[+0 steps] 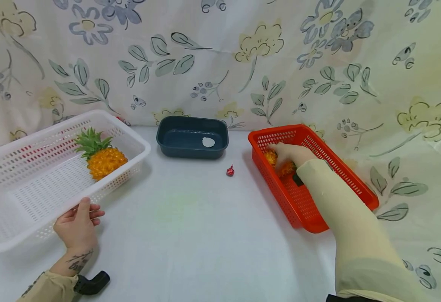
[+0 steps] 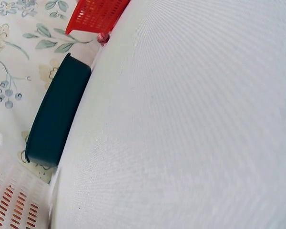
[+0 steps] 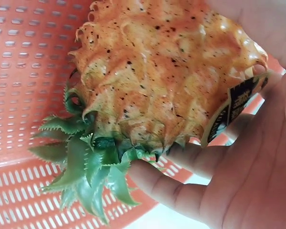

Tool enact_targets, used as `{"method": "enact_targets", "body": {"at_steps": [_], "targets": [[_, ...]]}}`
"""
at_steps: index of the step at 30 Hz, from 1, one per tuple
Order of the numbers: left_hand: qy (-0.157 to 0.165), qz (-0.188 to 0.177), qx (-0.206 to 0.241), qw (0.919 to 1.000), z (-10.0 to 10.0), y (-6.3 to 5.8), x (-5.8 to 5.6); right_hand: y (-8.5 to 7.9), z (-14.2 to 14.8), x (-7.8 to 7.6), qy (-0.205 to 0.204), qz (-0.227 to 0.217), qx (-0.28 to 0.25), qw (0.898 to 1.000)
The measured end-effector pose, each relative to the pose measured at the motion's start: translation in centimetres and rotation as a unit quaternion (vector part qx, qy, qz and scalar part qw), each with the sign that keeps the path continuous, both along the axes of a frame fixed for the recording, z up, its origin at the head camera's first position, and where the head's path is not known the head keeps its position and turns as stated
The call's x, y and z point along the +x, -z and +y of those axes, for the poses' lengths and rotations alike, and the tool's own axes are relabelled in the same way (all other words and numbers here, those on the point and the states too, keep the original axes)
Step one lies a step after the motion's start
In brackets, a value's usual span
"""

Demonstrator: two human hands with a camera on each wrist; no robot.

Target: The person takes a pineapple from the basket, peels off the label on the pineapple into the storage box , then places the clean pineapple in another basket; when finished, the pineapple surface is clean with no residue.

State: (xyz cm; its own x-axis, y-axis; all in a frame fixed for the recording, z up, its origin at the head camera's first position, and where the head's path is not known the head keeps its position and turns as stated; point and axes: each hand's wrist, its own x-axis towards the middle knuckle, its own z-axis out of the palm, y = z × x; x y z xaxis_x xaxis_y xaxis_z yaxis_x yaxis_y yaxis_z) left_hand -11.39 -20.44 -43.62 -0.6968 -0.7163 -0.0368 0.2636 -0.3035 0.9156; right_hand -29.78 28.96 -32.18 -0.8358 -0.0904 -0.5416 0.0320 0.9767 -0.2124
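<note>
In the red basket (image 1: 277, 188) on the right, my right hand (image 1: 289, 153) grips an orange pineapple (image 1: 271, 157). The right wrist view shows this pineapple (image 3: 148, 71) up close, its green leafy crown (image 3: 88, 174) toward the lower left. Fingers (image 3: 181, 188) reach around its crown end, and a dark label (image 3: 233, 109) hangs beside the palm. My left hand (image 1: 78, 224) holds the near rim of the white basket (image 1: 27, 228), thumb on the edge. A second pineapple (image 1: 107, 162) with a green crown lies inside that white basket.
A dark blue-green tub (image 1: 191, 152) stands at the back between the baskets, with a white patch (image 1: 208, 142) inside. A small red bell-like trinket (image 1: 230, 170) lies on the white tabletop (image 1: 197, 235). Floral cloth (image 1: 220, 63) hangs behind.
</note>
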Motion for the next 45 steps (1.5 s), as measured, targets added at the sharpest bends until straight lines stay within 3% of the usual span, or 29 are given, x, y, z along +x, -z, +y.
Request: {"method": "enact_targets", "body": {"at_steps": [10,19,28,37,45], "targets": [[0.008,-0.012,-0.004,0.9999,0.0,-0.3,0.0,-0.1,-0.1,-0.1,-0.035,0.038,0.025,0.998],[0.012,-0.009,-0.006,0.9999,0.0,-0.4,0.0,-0.3,-0.1,0.2,-0.036,0.039,0.032,0.998],[0.017,0.009,-0.003,0.9998,0.0,-0.5,0.1,-0.2,0.0,0.6,0.01,0.013,0.009,1.0],[0.015,0.008,-0.006,0.9998,0.0,-0.6,0.2,0.3,0.3,0.5,-0.023,0.045,0.045,0.998],[0.017,-0.009,-0.015,0.9997,-0.1,-0.5,0.3,-0.9,-0.1,0.3,-0.055,0.066,0.061,0.994]]}}
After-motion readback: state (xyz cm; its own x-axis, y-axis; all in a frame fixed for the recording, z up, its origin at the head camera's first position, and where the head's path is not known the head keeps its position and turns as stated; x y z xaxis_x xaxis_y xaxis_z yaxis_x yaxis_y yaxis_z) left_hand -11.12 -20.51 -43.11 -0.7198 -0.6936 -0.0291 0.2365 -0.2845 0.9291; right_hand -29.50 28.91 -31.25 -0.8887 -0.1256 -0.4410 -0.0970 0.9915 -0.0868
